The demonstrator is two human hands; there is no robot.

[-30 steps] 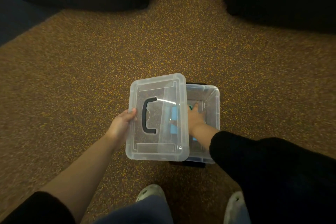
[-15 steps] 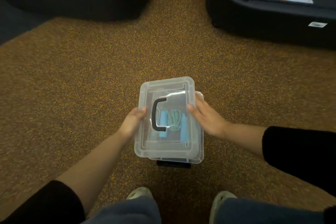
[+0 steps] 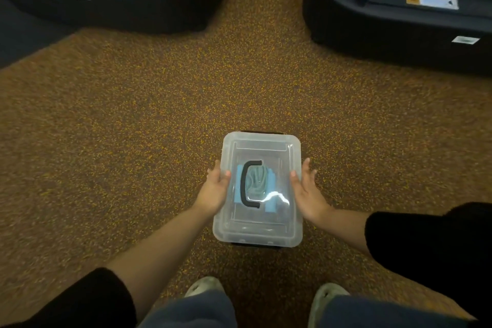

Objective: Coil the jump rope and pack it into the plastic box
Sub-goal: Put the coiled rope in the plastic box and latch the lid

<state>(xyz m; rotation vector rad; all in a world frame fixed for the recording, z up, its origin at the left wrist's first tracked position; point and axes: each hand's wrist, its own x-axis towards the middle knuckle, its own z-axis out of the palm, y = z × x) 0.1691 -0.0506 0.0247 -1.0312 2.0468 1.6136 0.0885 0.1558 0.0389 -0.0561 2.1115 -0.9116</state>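
A clear plastic box (image 3: 226, 233) stands on the speckled brown floor. Its clear lid (image 3: 262, 145) with a black handle (image 3: 247, 185) lies squarely on top. Through the lid I see the coiled teal jump rope (image 3: 257, 181) with its light blue handles (image 3: 270, 206) inside. My left hand (image 3: 214, 190) presses the lid's left edge, thumb on top. My right hand (image 3: 306, 192) rests against the lid's right edge with fingers spread.
Two large dark padded bases stand at the back left (image 3: 119, 2) and back right (image 3: 399, 29), with a strip of floor between them. My two shoes (image 3: 203, 285) are at the bottom, just in front of the box.
The lid has slid right from beside the box onto it and now sits square. My right hand came out of the box and moved to the lid's right edge.
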